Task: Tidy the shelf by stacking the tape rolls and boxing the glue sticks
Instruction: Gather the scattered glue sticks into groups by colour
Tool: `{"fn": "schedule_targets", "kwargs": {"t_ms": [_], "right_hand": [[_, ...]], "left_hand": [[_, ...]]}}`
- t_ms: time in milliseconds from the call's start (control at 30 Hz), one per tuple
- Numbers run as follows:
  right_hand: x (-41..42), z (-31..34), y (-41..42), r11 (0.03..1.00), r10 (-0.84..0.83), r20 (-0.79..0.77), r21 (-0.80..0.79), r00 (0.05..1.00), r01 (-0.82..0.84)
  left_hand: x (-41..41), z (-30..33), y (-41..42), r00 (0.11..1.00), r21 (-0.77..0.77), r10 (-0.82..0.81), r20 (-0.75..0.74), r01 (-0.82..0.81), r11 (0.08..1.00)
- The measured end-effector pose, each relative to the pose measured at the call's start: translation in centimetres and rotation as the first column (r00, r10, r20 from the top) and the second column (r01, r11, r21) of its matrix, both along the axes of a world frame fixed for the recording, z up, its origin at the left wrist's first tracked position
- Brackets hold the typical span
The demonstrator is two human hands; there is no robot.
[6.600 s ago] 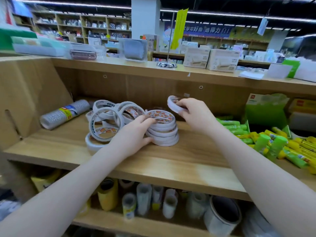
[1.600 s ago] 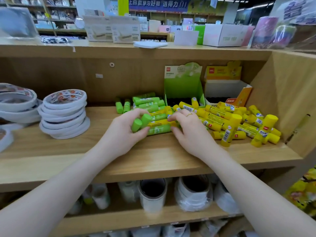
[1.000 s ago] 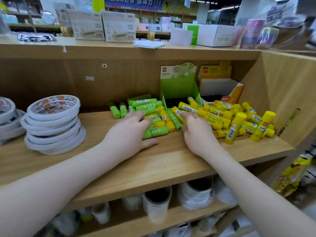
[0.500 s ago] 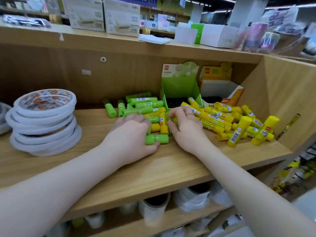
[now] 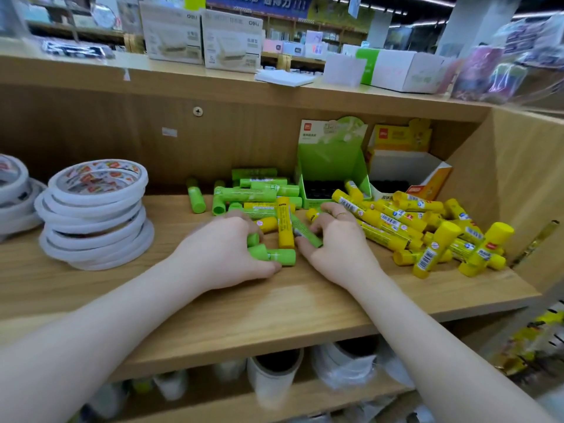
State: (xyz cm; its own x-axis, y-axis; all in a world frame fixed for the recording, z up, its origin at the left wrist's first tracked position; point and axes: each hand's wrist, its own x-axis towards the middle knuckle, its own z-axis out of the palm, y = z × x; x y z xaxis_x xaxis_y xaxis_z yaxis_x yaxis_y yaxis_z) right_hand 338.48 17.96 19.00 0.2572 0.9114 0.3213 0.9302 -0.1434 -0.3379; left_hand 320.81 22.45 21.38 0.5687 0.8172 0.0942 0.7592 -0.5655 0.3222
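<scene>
Left hand (image 5: 222,251) and right hand (image 5: 335,242) both curl around green glue sticks (image 5: 274,256).

- shelf (image 5: 305,306): light wood-grain, matt, smooth
- glue sticks (image 5: 381,222): glossy plastic w/ paper labels
- tape rolls (image 5: 94,215): white, matt edges
- green box (image 5: 332,154): card, slight sheen

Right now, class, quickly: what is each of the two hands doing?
Left hand: closed around green glue sticks.
Right hand: fingers curled on a green glue stick in the pile; a firm hold cannot be told.
</scene>
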Motion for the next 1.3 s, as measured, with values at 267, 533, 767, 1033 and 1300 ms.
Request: {"fn": "schedule_targets", "kwargs": {"t_ms": [267,533,767,1033,1300], "right_hand": [[1.3,0.6,-0.9,0.934,-0.095,-0.271,0.309,0.958,0.18],[0.1,0.1,-0.8,0.99,0.066,0.055,0.121,0.996,-0.072],[0.6,0.7,-0.7,0.963,0.266,-0.295,0.044,0.918,-0.265],[-0.6,1.4,0.6,0.996,0.084,0.249,-0.051,0.965,-0.074],[-2.8,2.7,3.3,0.977,0.215,0.001,-0.007,0.977,-0.215]], "left_hand": [[-0.1,-1.4,-0.4,0.997,0.131,-0.052,0.058,0.044,0.99],[0.3,-1.8,-0.3,0.974,0.285,-0.214,0.079,0.183,0.941],[-1.1,-1.4,-0.1,0.99,0.217,-0.101,0.102,0.077,0.973],[-1.0,-1.5,-0.1,0.995,0.264,0.1,0.017,-0.101,0.959],[-1.2,-1.9,0.6,0.995,0.203,0.03,0.099,-0.049,0.978]]}}
